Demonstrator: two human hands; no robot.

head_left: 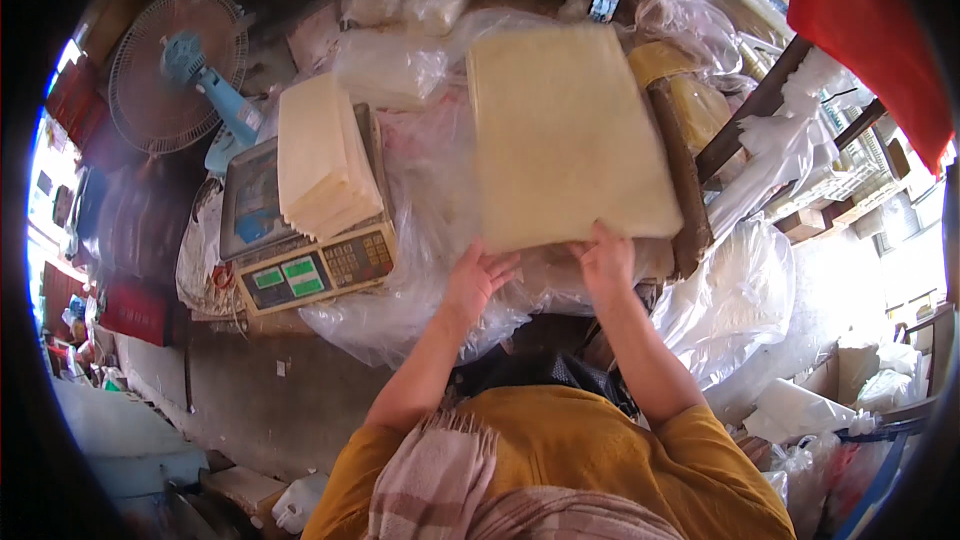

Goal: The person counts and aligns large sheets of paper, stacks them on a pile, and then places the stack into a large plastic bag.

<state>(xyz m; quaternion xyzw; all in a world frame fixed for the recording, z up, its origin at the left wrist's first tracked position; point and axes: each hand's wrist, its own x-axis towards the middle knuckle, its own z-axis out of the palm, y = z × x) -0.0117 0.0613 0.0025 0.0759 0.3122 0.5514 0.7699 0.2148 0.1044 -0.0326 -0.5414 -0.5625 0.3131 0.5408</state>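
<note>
Nearest of all is my own mustard shirt (570, 440), with a checked pink scarf (430, 485) draped over its front, both on the near side of the broad cream sheet. Around and under that sheet spreads a worktop covered in crumpled clear plastic (430, 180). The broad cream sheet (570, 140) itself lies flat, its long sides running away from me; I can't tell whether it is one layer or a pile. Well to its left stands a blue fan (190, 60) with a round wire guard. Up to the right of the sheet hangs a red cloth (885, 40). Between the fan and the sheet sits a weighing scale (365, 255), its green displays facing me, and on it rests a slimmer stack of pale sheets (325, 150), slightly fanned at the near end. My left hand (480, 280) is at the near left corner of the broad sheet, fingers a little parted; my right hand (608, 265) is at the same near edge, further right, a fingertip over it. Whether either pinches the edge, I can't tell. Smallest, just beyond the sheet's far right corner, is a lit phone (606, 1).
</note>
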